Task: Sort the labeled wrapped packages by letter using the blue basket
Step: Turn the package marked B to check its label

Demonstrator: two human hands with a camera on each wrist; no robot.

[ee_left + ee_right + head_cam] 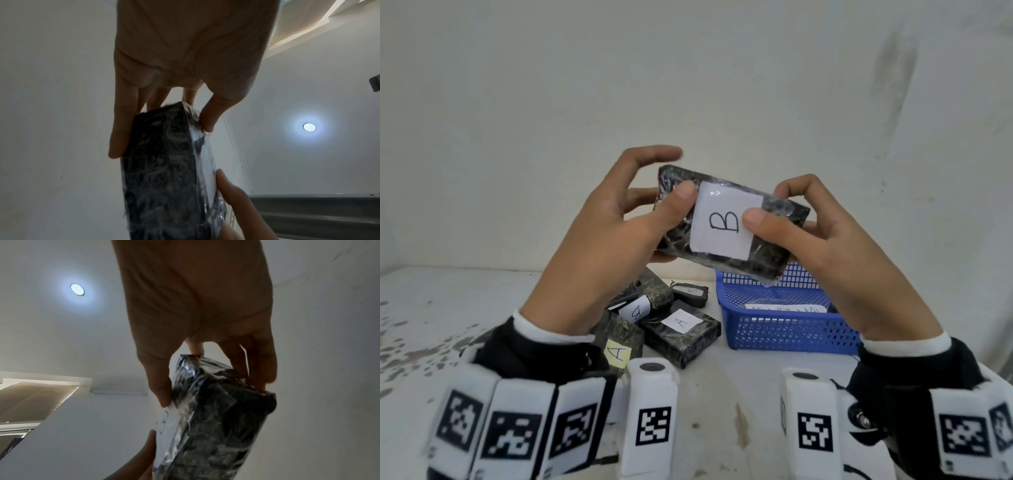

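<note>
Both hands hold one black plastic-wrapped package (726,222) up in front of the wall, its white label reading B. My left hand (640,205) pinches its left end, thumb on the front, fingers behind; the index finger is lifted above it. My right hand (784,219) pinches the right end, thumb beside the label. The wrist views show the same package (162,170) (213,426) from below, with the left hand (164,123) and the right hand (205,382) round its ends. Below stands the blue basket (784,329) with a white paper inside.
A heap of black wrapped packages (654,318) lies on the white table (465,308) left of the basket, two with A labels (681,322) (618,353), one seemingly B. The wall stands close behind. Tagged wrist bands fill the lower head view.
</note>
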